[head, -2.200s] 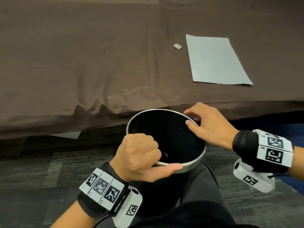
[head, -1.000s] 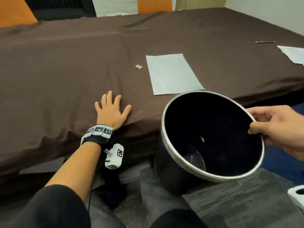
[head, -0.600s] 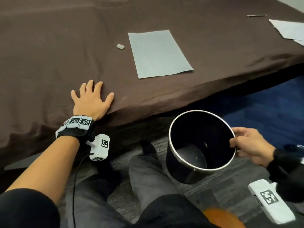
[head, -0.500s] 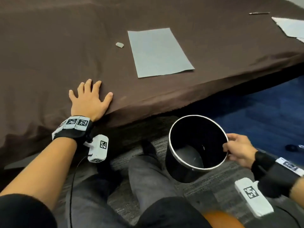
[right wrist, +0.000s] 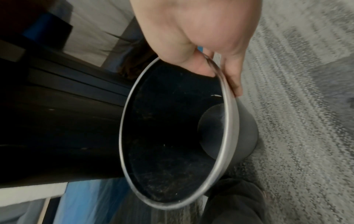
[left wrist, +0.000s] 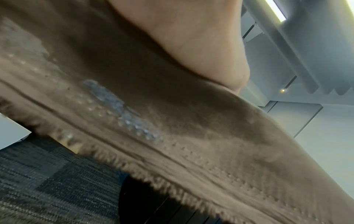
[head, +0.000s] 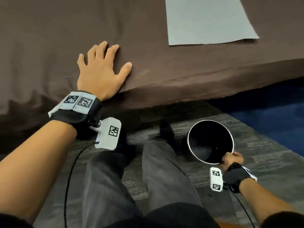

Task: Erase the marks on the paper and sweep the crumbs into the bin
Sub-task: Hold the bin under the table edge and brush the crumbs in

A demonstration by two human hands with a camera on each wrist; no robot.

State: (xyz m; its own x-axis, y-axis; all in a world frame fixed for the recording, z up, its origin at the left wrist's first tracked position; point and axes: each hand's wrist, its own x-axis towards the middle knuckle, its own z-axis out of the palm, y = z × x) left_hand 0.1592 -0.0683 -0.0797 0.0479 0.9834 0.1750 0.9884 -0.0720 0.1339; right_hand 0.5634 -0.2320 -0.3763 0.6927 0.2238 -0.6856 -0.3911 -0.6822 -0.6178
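Observation:
A black round bin [head: 194, 145] with a silver rim stands on the carpet to the right of my legs. My right hand [head: 231, 160] pinches its near rim, thumb inside and fingers outside, as the right wrist view shows at the bin [right wrist: 228, 121] rim under that hand [right wrist: 210, 66]. A pale grey sheet of paper [head: 207, 18] lies on the brown tablecloth at the top right. My left hand [head: 102, 69] lies flat with spread fingers on the cloth near the table's front edge. In the left wrist view only the heel of that hand [left wrist: 191, 37] shows. The eraser is out of view.
The brown tablecloth [head: 49, 38] hangs over the table edge above my knees. My dark-trousered legs [head: 156, 175] stretch between the hands, beside the bin. Grey carpet [head: 256, 145] turns to blue carpet [head: 271, 112] at the right.
The bin has been carried from in front of me down and to the right onto the carpet, held by my right hand alone. My left hand left the rim and lay flat on the cloth.

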